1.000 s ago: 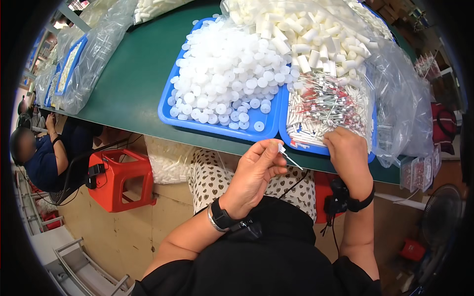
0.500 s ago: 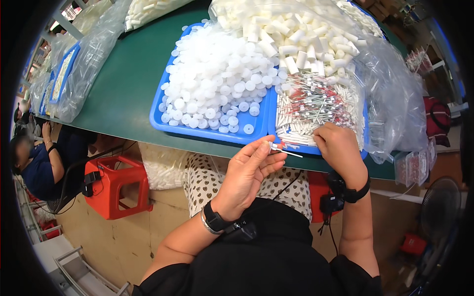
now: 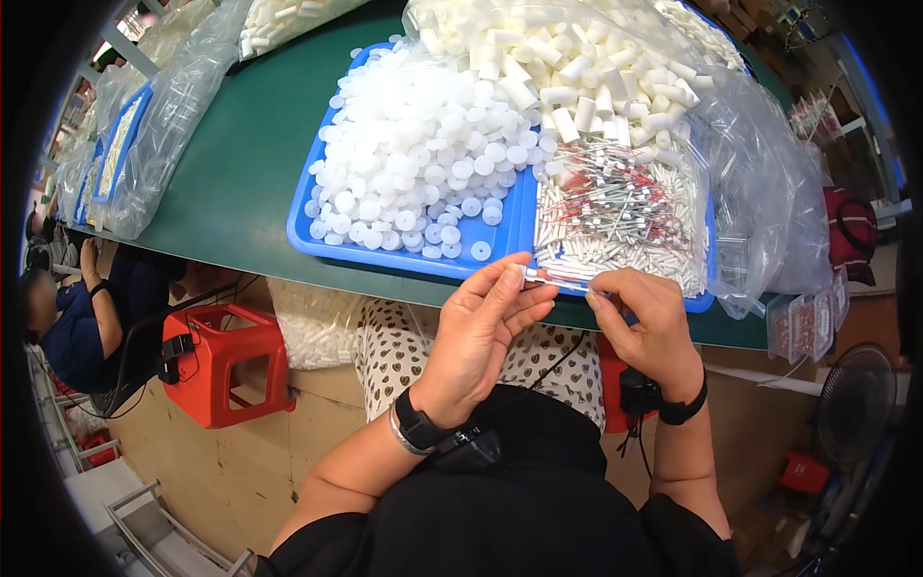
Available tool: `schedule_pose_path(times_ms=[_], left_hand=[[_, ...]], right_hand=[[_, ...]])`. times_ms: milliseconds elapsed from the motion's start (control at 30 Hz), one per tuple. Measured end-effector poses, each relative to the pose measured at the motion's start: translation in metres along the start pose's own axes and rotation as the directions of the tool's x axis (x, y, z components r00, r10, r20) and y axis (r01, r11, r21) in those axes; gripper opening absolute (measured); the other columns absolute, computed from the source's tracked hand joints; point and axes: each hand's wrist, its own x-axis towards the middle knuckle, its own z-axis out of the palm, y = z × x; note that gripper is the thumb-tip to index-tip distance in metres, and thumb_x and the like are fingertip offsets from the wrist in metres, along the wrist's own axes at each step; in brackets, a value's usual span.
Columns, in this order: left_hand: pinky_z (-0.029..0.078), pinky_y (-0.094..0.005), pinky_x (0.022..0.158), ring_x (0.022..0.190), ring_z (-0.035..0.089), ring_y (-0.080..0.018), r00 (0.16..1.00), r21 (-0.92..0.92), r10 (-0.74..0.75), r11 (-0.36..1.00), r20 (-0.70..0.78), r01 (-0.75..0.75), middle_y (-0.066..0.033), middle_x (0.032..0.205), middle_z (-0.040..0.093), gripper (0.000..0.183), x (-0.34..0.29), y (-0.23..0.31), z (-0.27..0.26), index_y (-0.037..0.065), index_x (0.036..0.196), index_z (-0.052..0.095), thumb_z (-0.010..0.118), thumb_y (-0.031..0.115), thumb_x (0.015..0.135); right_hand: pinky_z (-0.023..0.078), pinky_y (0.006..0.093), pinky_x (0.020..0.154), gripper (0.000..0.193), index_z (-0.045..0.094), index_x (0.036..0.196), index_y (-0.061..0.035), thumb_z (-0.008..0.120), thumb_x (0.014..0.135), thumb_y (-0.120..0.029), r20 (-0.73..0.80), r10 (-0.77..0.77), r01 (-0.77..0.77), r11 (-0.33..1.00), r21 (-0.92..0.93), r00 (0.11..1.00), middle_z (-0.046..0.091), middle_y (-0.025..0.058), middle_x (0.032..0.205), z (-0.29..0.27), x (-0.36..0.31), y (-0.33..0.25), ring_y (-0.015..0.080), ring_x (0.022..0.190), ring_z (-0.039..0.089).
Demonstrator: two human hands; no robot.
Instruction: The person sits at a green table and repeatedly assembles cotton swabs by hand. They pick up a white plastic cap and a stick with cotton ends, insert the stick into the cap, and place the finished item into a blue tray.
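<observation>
Between thumb and fingers my left hand (image 3: 478,332) pinches a thin white rod-like part (image 3: 556,280) that points to the right, over the front edge of the trays. The thumb and forefinger of my right hand (image 3: 652,327) are closed at the rod's far tip; whatever small piece they hold is hidden. Just beyond lie small white tubes (image 3: 577,255) in a blue tray (image 3: 703,302), with a heap of thin leaded parts in red, white and metal (image 3: 615,197) on top. Left of these, translucent white discs (image 3: 413,144) are piled in another blue tray (image 3: 510,229).
Cream cylinders (image 3: 575,72) spill from a clear bag behind the trays on the green table (image 3: 240,173). More plastic bags (image 3: 760,192) lie at the right. A red stool (image 3: 226,361) and a seated person (image 3: 91,322) are at the left; a fan (image 3: 859,394) stands right.
My right hand has come from the small white tubes, down and left, to the tip of the rod in my left hand. The left hand has stayed nearly in place.
</observation>
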Motion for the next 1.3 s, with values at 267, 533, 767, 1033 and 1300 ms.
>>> schedule_pose_path(times_ms=[267, 533, 767, 1033, 1300], left_hand=[[0.054, -0.032, 0.092, 0.106, 0.064, -0.0207, 0.999, 0.074, 0.015, 0.997, 0.03, -0.018, -0.0136, 0.115, 0.064, 0.035, -0.001, -0.003, -0.001, -0.002, 0.128, 0.053, 0.055, 0.019, 0.1], [0.048, -0.0322, 0.097, 0.109, 0.06, -0.0171, 0.998, 0.069, -0.036, 0.997, 0.06, 0.032, -0.0119, 0.122, 0.062, 0.037, -0.001, -0.005, -0.005, -0.003, 0.128, 0.055, 0.057, 0.021, 0.099], [0.047, -0.036, 0.1, 0.111, 0.06, -0.0189, 0.997, 0.022, -0.064, 0.998, 0.034, 0.063, -0.0129, 0.123, 0.062, 0.031, -0.002, -0.011, -0.009, 0.0, 0.123, 0.057, 0.055, 0.02, 0.1], [0.05, -0.0337, 0.095, 0.11, 0.06, -0.017, 1.0, 0.026, -0.006, 1.0, 0.021, 0.005, -0.0122, 0.123, 0.061, 0.035, 0.0, 0.004, -0.013, -0.003, 0.124, 0.056, 0.057, 0.022, 0.1], [0.054, -0.0328, 0.088, 0.098, 0.066, -0.0197, 0.999, 0.097, 0.052, 0.994, 0.012, -0.053, -0.0143, 0.116, 0.064, 0.036, 0.002, 0.019, -0.008, 0.001, 0.129, 0.051, 0.052, 0.025, 0.102]], right_hand=[[0.049, 0.0313, 0.054, 0.011, 0.064, 0.096, -0.0004, 0.067, 0.085, -0.002, -0.018, -0.063, 0.064, 0.995, 0.079, 0.998, 0.065, 0.0101, 0.077, 0.012, 0.003, 0.0, 0.022, 0.059, 0.063], [0.051, 0.0223, 0.052, 0.021, 0.061, 0.11, 0.0025, 0.052, 0.101, -0.014, 0.425, 0.462, -0.614, 0.422, 0.666, 0.779, 0.064, 0.0054, 0.075, 0.025, 0.002, -0.012, 0.0092, 0.058, 0.062], [0.05, 0.0372, 0.052, 0.013, 0.061, 0.097, 0.0003, 0.067, 0.087, -0.006, 0.025, -0.001, -0.001, 0.998, 0.056, 1.0, 0.065, 0.015, 0.079, 0.045, -0.003, -0.011, 0.0303, 0.062, 0.065], [0.049, 0.035, 0.048, 0.011, 0.06, 0.096, 0.0007, 0.065, 0.09, -0.006, 0.091, 0.097, -0.118, 0.955, 0.271, 0.991, 0.063, 0.0138, 0.071, 0.052, 0.014, -0.017, 0.0293, 0.057, 0.063], [0.052, 0.0429, 0.064, 0.019, 0.064, 0.094, -0.0004, 0.062, 0.091, -0.019, -0.004, 0.301, -0.3, 0.953, 0.036, 0.954, 0.065, 0.0247, 0.079, -0.002, 0.121, 0.023, 0.0375, 0.076, 0.066]])
